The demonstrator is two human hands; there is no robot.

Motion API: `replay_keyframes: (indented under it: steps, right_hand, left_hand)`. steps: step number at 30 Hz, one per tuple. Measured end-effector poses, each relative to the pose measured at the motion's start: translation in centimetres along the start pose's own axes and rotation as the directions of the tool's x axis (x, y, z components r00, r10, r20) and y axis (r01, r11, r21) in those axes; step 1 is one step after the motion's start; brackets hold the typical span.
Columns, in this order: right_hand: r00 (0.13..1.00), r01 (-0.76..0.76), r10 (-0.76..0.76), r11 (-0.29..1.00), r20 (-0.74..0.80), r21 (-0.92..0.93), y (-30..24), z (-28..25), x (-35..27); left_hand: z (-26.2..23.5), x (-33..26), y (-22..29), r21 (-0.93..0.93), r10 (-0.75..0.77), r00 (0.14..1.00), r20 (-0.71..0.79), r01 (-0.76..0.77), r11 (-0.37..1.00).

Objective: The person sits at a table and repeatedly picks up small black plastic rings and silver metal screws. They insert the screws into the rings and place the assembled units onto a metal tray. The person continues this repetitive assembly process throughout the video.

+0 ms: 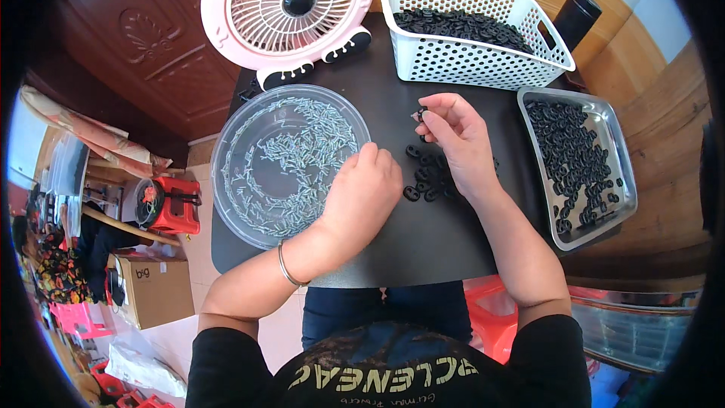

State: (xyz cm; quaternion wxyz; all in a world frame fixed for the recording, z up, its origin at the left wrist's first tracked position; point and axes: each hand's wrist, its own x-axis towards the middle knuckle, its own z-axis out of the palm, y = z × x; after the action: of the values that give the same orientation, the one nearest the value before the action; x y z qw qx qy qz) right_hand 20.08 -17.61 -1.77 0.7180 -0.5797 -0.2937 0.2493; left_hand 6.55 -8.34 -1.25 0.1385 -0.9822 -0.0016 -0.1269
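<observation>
My left hand (364, 193) rests at the right rim of a clear round dish (234, 181) that holds many small silvery pins, its fingers curled down toward them; whether it grips one is hidden. My right hand (457, 140) is raised a little over the black tabletop (393, 249) and pinches a small black ring (421, 113) between thumb and fingertips. Under and beside that hand lies a loose cluster of black rings (424, 181) on the table.
A white perforated basket (483, 60) of black rings stands at the back right. A metal tray (619, 174) with more rings sits at the right edge. A pink desk fan (287, 7) stands behind the dish. A dark cylinder (578, 15) stands behind the basket.
</observation>
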Motion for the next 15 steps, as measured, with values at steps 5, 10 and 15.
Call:
replay_keyframes:
  steps: [5, 10, 15]
  right_hand:
    - [1.0, -0.008, 0.008, 1.0, 0.009, 0.003, 0.1, 0.1, 0.0]
    - [0.999, -0.033, 0.033, 0.999, 0.004, 0.016, -0.1, 0.1, 0.0]
    - [0.999, -0.048, 0.048, 0.998, -0.007, 0.042, -0.2, 0.2, 0.0]
  left_hand:
    - [0.0, 0.2, -0.4, -0.044, 0.024, 0.999, -0.044, -0.026, 0.999]
    - [0.3, 0.2, -0.7, -0.186, 0.008, 0.996, -0.085, -0.024, 0.982]
    - [0.2, 0.3, -1.7, -0.606, -0.115, 0.991, -0.07, 0.049, 0.794]
